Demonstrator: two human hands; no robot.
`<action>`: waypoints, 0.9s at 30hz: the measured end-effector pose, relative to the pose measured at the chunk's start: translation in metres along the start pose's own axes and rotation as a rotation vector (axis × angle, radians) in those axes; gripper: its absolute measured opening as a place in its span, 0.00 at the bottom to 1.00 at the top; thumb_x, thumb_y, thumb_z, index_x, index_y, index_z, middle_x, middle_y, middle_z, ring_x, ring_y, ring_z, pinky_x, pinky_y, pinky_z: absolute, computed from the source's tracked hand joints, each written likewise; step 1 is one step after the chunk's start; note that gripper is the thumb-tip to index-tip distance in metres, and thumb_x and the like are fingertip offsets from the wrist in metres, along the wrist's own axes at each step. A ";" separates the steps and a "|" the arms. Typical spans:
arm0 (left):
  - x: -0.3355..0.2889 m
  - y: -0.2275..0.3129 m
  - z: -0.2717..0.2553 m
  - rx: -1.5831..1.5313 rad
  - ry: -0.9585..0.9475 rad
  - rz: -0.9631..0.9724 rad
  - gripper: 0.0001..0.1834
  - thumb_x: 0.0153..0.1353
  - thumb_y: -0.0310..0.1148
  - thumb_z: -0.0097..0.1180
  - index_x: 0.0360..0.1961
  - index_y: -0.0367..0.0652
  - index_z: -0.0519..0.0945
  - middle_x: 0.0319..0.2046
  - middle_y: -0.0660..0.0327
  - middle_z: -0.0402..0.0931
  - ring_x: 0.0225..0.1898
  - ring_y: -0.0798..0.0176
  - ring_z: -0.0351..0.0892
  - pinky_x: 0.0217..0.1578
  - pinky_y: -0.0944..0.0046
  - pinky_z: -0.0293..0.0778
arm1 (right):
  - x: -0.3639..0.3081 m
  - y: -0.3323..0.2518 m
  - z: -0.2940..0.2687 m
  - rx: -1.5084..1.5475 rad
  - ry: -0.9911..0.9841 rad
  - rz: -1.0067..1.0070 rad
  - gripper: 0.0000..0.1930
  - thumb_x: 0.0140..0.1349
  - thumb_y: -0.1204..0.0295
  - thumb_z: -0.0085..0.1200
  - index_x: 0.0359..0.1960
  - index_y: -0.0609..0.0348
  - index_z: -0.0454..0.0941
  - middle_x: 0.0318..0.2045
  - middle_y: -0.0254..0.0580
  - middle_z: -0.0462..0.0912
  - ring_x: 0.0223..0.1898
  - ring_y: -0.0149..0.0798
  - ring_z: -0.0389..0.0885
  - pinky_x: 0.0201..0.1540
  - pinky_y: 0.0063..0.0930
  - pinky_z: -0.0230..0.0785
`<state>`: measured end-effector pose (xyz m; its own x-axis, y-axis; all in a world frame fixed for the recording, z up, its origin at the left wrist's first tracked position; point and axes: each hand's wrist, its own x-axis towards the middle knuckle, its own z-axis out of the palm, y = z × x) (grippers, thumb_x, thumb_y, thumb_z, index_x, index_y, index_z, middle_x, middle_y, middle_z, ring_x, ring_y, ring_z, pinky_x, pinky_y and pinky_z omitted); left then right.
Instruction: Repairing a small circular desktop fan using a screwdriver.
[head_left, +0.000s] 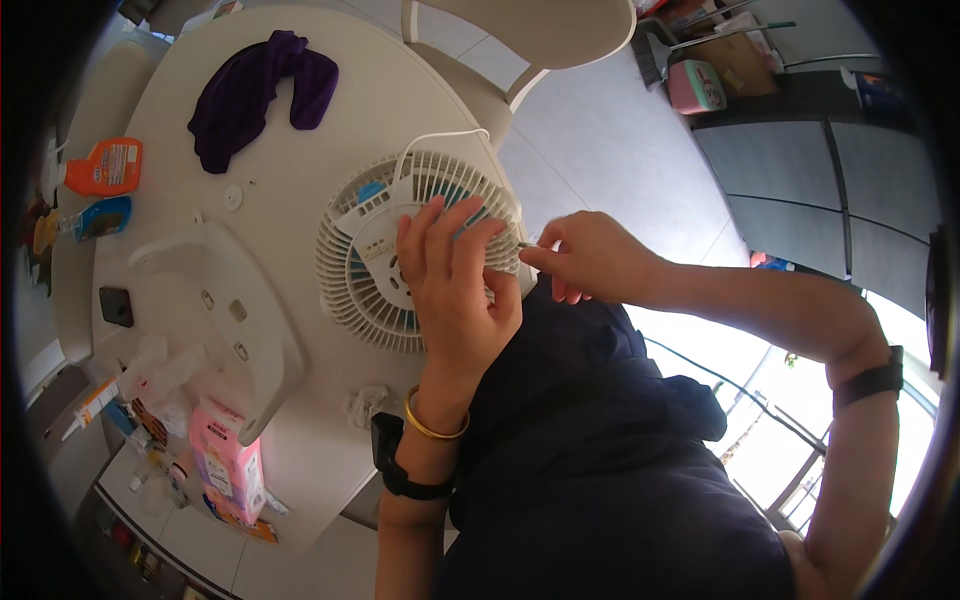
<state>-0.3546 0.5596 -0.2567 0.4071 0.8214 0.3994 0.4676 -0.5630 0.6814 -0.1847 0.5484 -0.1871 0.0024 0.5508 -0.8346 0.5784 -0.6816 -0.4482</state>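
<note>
A white fan head [375, 310] lies on the table with its slatted grille and motor housing facing up, and blue blades showing through the slats. My left hand [455, 275] rests over the housing and grille, its fingers spread. At the grille's right rim, my right hand [595, 258] is closed in a pinch. A small thin piece pokes out between thumb and forefinger, too small to name. The fan's white cord [440, 134] loops over the table edge. Left of the fan lies a curved white plastic stand [265, 320], with a small round white disc [233, 197] above it.
The round-ended table [330, 470] also bears a purple cloth [260, 95], an orange spray bottle [105, 167], a blue bottle [103, 217], a black phone-like object [116, 306], a pink tissue pack [228, 460] and crumpled plastic [160, 375]. A chair [530, 35] stands at the far edge.
</note>
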 end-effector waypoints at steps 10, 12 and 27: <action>0.003 0.003 0.001 0.020 -0.015 -0.006 0.20 0.43 0.21 0.51 0.42 0.45 0.77 0.51 0.58 0.74 0.59 0.44 0.66 0.64 0.38 0.51 | 0.011 0.021 0.002 0.079 -0.013 -0.175 0.12 0.70 0.69 0.46 0.49 0.61 0.72 0.22 0.40 0.81 0.24 0.31 0.80 0.29 0.23 0.73; 0.005 0.003 0.001 0.016 -0.018 -0.019 0.20 0.43 0.20 0.51 0.41 0.45 0.78 0.51 0.58 0.74 0.59 0.44 0.65 0.64 0.38 0.50 | 0.011 0.025 0.005 0.026 -0.018 -0.311 0.13 0.69 0.68 0.44 0.49 0.63 0.72 0.25 0.43 0.82 0.29 0.39 0.83 0.35 0.30 0.74; 0.002 0.004 0.003 0.050 -0.029 -0.010 0.17 0.42 0.24 0.55 0.37 0.47 0.79 0.51 0.59 0.73 0.60 0.46 0.65 0.64 0.37 0.52 | 0.029 0.022 -0.012 -1.113 0.167 -1.039 0.12 0.60 0.65 0.52 0.23 0.60 0.76 0.20 0.40 0.79 0.26 0.42 0.81 0.26 0.35 0.70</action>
<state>-0.3500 0.5587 -0.2551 0.4245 0.8244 0.3744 0.5101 -0.5594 0.6534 -0.1622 0.5557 -0.2171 -0.7323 0.6394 -0.2344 0.6809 0.6809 -0.2697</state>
